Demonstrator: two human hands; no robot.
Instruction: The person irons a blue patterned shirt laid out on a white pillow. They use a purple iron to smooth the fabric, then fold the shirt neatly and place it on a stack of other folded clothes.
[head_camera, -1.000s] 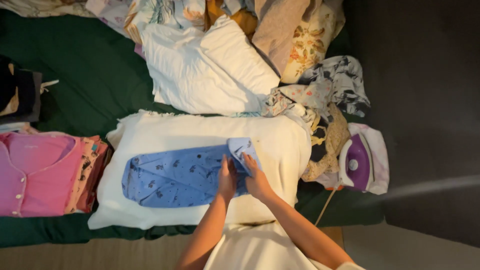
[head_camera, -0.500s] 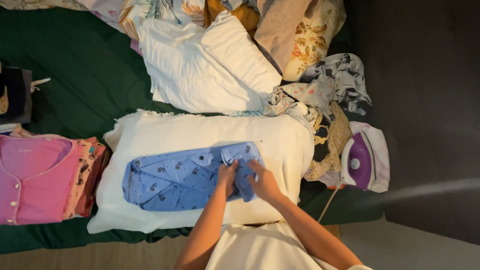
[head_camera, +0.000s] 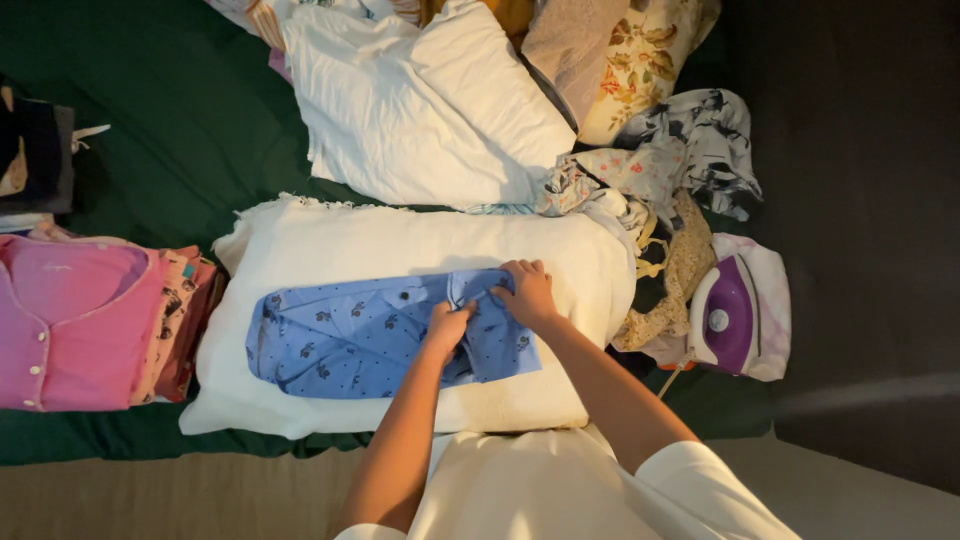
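Note:
A small blue patterned shirt (head_camera: 350, 335) lies folded lengthwise on a white cloth pad (head_camera: 400, 240) spread over a green bed cover (head_camera: 180, 120). My left hand (head_camera: 447, 326) pinches the shirt's fabric near its right end. My right hand (head_camera: 524, 291) presses down on the upper right part of the same shirt, fingers curled over a fold. Both hands touch each other's side of the cloth.
A stack of folded clothes with a pink buttoned top (head_camera: 70, 320) lies at the left. A white garment (head_camera: 420, 100) and a heap of patterned laundry (head_camera: 660, 130) sit behind the pad. A purple and white iron (head_camera: 728, 315) rests at the right.
The right end of the blue shirt has been folded over and pressed flatter. Both hands shifted slightly right on the cloth, and the view moved a little.

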